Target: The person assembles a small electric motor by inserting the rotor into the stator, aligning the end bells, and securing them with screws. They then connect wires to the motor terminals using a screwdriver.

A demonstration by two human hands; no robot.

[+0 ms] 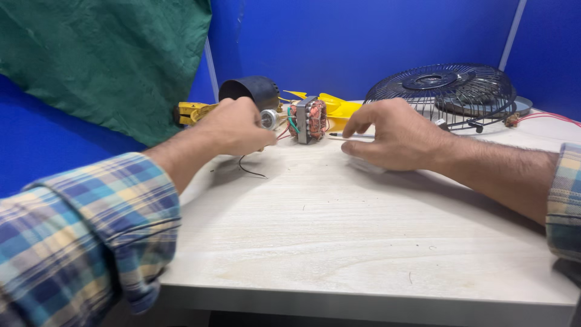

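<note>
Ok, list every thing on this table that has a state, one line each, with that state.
Left hand: closed around a small part, held just above the table.
Right hand: resting on the table, forefinger stretched toward a thin rod.
Motor core: bare, copper windings exposed, upright.
Black housing: detached, lying on its side.
Fan guard: removed, lying flat.
Yellow blade: off, lying behind the core.

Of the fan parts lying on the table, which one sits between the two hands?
The motor core with copper windings, standing between the left hand and right hand. The black housing, yellow blade and wire grille lie behind.
</note>
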